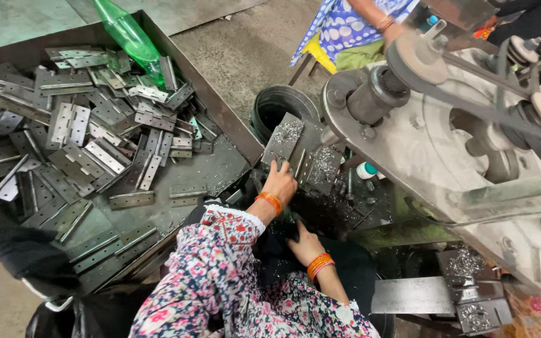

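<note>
Head view, looking down over a flowered sleeve (pixel 220 263). Left hand (pixel 280 183), orange bangle at the wrist, stretched forward with fingers laid on a small stack of metal plates (pixel 302 156); fingertips hidden among them, so hard to tell whether gripping one or only pressing down, probably lightly closed on an edge. Metal shavings (pixel 324 164) scattered over the plates just beyond that hand. Right hand (pixel 305 244), also in orange bangles, lower and nearer the body, fingers curled down into a dark, shadowed spot; grip there cannot be made out. Far to the left of both hands, a big metal tray (pixel 220 169) heaped with flat hinges (pixel 82 144), a green plastic bottle (pixel 129 37) lying at its far end. Just beyond the left hand, a black bucket (pixel 277 106). To the right of both hands, a grey machine (pixel 446 138) with pulleys and a belt. Further off, another person's hand (pixel 392 28) by the machine.
</note>
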